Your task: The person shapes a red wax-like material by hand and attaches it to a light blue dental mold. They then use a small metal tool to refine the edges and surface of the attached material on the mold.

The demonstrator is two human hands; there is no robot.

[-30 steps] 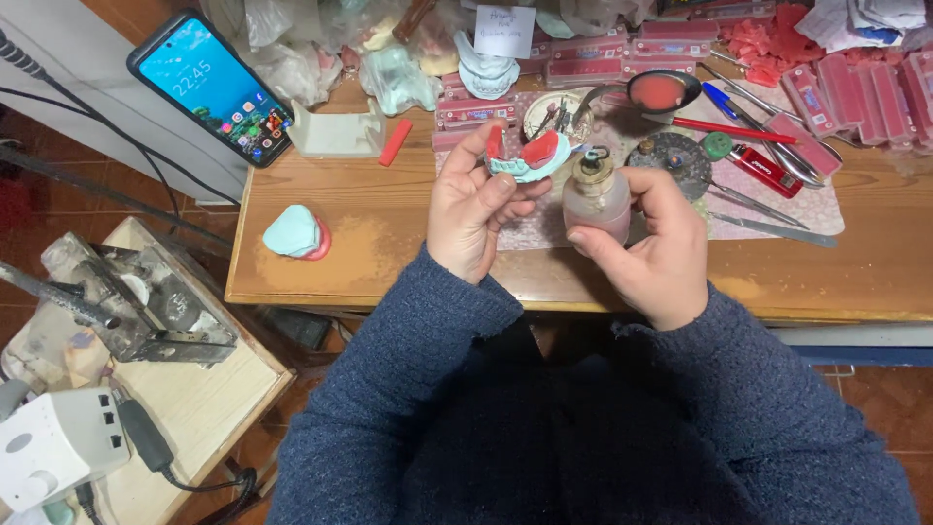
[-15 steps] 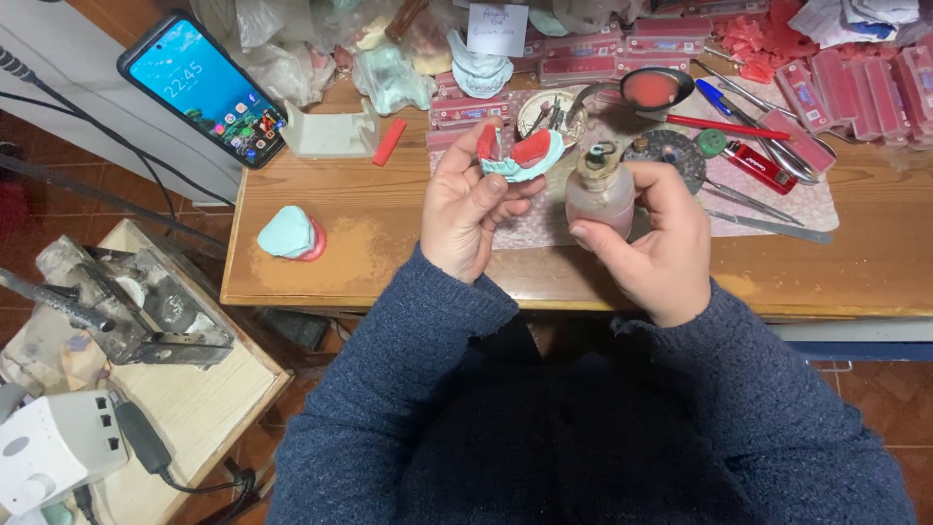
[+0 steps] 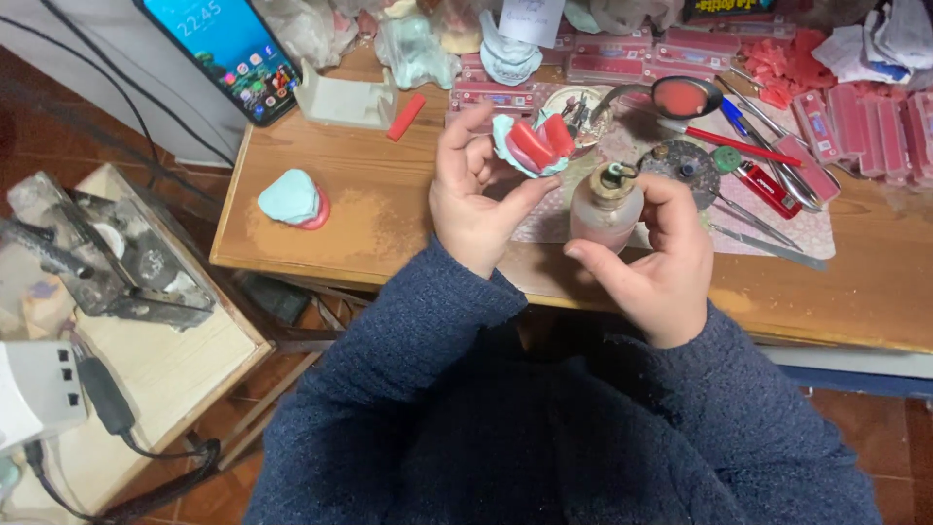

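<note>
My left hand [image 3: 473, 192] holds up a pale green dental cast with a red wax rim [image 3: 533, 144] between thumb and fingers, above the wooden table [image 3: 369, 204]. My right hand [image 3: 661, 255] grips a small frosted glass bottle with a metal wick top [image 3: 605, 205], held upright just right of the cast and a little below it. Both forearms wear dark blue knit sleeves.
A second green cast on red wax [image 3: 293, 198] lies at the table's left. A phone [image 3: 228, 49] leans at the back left. A red wax stick [image 3: 404, 117], a spoon of red wax [image 3: 680, 96], metal tools [image 3: 777, 185] and red wax boxes [image 3: 865, 117] crowd the back and right.
My head has dropped closer, so everything looks larger. My left hand has turned the cast, and the red wax rim now faces me more. The bottle stays upright in my right hand.
</note>
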